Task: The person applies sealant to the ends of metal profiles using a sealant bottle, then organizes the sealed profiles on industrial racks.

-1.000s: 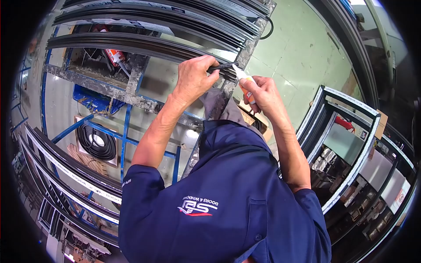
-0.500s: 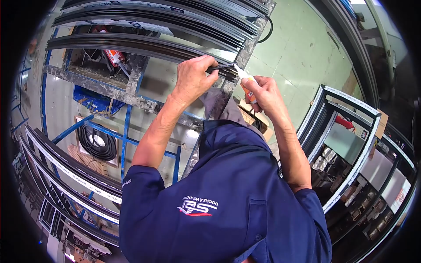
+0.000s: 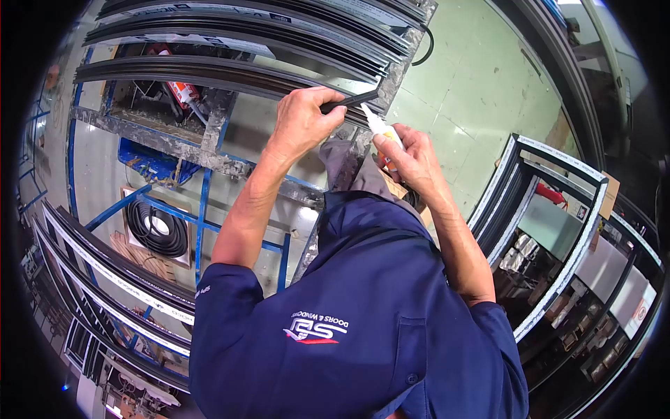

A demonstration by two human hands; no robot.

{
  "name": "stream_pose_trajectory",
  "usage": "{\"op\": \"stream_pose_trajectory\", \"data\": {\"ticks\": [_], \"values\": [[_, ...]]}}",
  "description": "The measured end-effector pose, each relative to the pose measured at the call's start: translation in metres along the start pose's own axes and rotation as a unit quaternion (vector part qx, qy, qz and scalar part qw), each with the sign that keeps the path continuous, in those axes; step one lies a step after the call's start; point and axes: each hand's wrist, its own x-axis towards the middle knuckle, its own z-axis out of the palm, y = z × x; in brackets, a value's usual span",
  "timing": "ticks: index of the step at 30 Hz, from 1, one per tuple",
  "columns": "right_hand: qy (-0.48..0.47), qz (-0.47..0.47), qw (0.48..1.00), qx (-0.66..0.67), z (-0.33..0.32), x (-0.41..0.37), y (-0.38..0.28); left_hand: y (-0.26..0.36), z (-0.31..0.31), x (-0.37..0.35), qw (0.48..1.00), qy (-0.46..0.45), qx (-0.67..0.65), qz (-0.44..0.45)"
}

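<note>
Pinched between the thumb and fingers of my left hand (image 3: 301, 120) is a thin black strip (image 3: 357, 100), probably rubber gasket, its free end pointing right and bent slightly upward. My right hand (image 3: 413, 159) grips a small white glue bottle (image 3: 382, 130) with an orange and yellow label. Its pointed white nozzle tilts up and left, close beneath the strip; whether it touches cannot be made out. Both hands are over the near end of several long dark profiles (image 3: 181, 72) lying across a worn metal bench frame (image 3: 241, 166).
An orange-and-white sealant cartridge (image 3: 183, 93) lies in a bench tray at the left. Below are a blue bin (image 3: 150, 160) and a coil of black strip (image 3: 153, 230). Dark window frames (image 3: 558, 157) stand at the right, with white-taped profiles (image 3: 132, 293) at lower left.
The glue bottle has moved left and slightly down, away from the strip's tip. The strip's free end now angles up more, and my left hand has shifted slightly left.
</note>
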Motion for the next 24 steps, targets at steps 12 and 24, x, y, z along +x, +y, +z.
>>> {"op": "stream_pose_trajectory", "data": {"ticks": [12,24], "values": [[0.015,-0.073,0.992,-0.099,0.006,0.011,-0.007,-0.011,-0.01,0.014,0.992,-0.088,-0.058,-0.069],[0.031,-0.087,0.989,-0.116,0.009,0.018,0.001,-0.001,-0.018,0.018,0.989,-0.122,-0.022,-0.084]]}}
